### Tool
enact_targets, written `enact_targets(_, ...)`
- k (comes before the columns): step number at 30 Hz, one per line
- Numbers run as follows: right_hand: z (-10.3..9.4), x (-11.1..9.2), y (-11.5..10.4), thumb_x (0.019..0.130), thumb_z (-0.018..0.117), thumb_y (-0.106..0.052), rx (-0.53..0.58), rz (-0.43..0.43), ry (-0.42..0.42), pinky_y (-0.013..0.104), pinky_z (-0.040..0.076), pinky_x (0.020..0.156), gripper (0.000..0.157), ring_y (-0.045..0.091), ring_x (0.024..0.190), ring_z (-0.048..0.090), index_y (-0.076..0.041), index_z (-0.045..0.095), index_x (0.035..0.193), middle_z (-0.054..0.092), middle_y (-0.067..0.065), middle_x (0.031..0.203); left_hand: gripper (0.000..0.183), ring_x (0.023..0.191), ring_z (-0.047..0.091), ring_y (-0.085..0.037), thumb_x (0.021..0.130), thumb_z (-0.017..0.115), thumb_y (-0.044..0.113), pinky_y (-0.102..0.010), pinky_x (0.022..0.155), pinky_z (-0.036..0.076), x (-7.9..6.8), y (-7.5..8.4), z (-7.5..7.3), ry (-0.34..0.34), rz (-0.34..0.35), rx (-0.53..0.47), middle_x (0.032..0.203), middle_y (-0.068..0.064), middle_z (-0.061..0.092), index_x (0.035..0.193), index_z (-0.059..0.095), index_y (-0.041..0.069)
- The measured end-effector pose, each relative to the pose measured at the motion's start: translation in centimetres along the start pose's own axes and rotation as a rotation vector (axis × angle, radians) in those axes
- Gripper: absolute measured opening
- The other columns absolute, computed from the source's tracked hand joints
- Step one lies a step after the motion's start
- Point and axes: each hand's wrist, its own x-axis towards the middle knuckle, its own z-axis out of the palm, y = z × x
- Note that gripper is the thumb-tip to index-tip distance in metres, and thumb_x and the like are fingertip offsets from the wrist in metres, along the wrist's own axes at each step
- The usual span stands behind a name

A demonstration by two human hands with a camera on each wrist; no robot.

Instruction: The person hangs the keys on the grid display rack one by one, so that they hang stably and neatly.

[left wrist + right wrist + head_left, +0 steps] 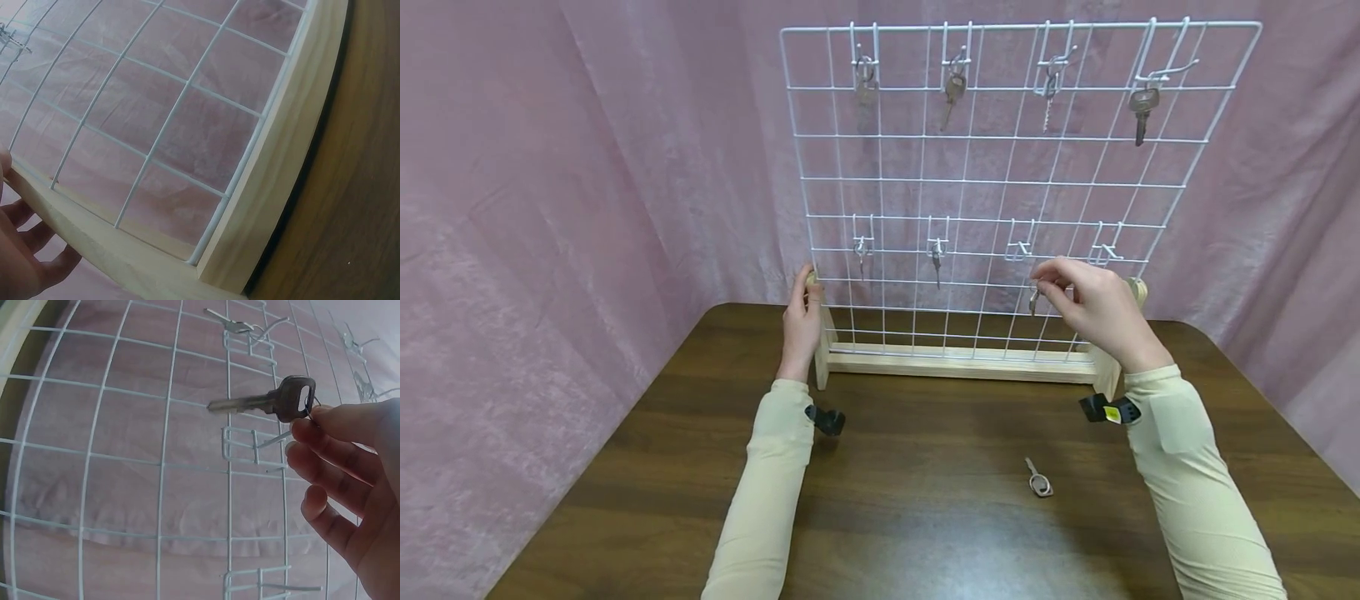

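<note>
My right hand (1101,304) pinches the small ring of a key (294,399) between thumb and fingertips, the key hanging in front of the lower right hooks. In the right wrist view the key has a dark head, and a bare hook (259,447) sits just beyond it. My left hand (802,325) grips the left upright of the wooden stand (112,262), its fingers round the edge. The stand bears a white wire grid (901,178). Another key (1039,482) with a ring lies on the table in front.
Several keys hang from the top hooks, among them a dark-headed key (1144,104) at right. Two keys hang at lower left, one (936,258) near the middle. A bare hook (1105,252) stands at far lower right. Pink curtain (625,167) backs the brown table (925,533).
</note>
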Motion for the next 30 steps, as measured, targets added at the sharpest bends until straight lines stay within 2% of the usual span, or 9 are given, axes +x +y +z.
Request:
enact_targets(7, -0.4, 1.6, 0.2, 0.085, 0.068, 0.005, -0.035, -0.036, -0.005, 0.014, 0.039, 0.059, 0.013, 0.008, 0.063, 0.053, -0.003, 0.068, 0.096, 0.071, 0.007, 0.081, 0.053, 0.118, 0.057, -0.034, 0.101, 0.039, 0.048, -0.053, 0.093, 0.047, 0.1, -0.1, 0.1, 0.015, 0.027, 0.003, 0.137, -0.017, 0.057, 0.149, 0.037, 0.026)
enact_targets(14, -0.6, 2.9, 0.1, 0.088, 0.066, 0.001, -0.029, 0.028, 0.004, 0.010, 0.036, 0.061, 0.011, 0.009, 0.066, 0.053, -0.003, 0.068, 0.098, 0.071, 0.007, 0.080, 0.052, 0.122, 0.056, -0.034, 0.101, 0.038, 0.049, -0.054, 0.097, 0.045, 0.1, -0.1, 0.0, 0.011, 0.021, 0.015, 0.141, -0.016, 0.054, 0.149, 0.036, 0.028)
enact_targets(21, -0.1, 3.0, 0.6, 0.091, 0.064, -0.003, -0.025, 0.118, 0.014, 0.011, 0.038, 0.064, 0.011, 0.007, 0.070, 0.053, -0.005, 0.068, 0.101, 0.071, 0.008, 0.082, 0.051, 0.121, 0.056, -0.035, 0.101, 0.039, 0.047, -0.054, 0.097, 0.046, 0.1, 0.2, 0.1, 0.001, 0.011, 0.010, 0.140, -0.016, 0.055, 0.150, 0.036, 0.030)
enact_targets(25, 0.3, 2.9, 0.8, 0.091, 0.064, -0.003, -0.021, 0.132, 0.022, 0.011, 0.039, 0.065, 0.011, 0.008, 0.071, 0.054, -0.004, 0.067, 0.102, 0.071, 0.009, 0.083, 0.053, 0.120, 0.057, -0.034, 0.101, 0.038, 0.049, -0.053, 0.095, 0.046, 0.1, 0.2, 0.1, 0.003, 0.017, 0.008, 0.139, -0.016, 0.055, 0.150, 0.036, 0.028)
enact_targets(30, 0.6, 2.9, 0.9, 0.092, 0.062, -0.002, 0.002, 0.144, 0.023, 0.010, 0.040, 0.066, 0.013, 0.015, 0.073, 0.059, -0.003, 0.066, 0.104, 0.070, 0.012, 0.083, 0.052, 0.115, 0.058, -0.035, 0.101, 0.038, 0.049, -0.052, 0.092, 0.047, 0.1, 0.0, 0.1, 0.011, 0.020, 0.011, 0.137, -0.017, 0.057, 0.149, 0.036, 0.028)
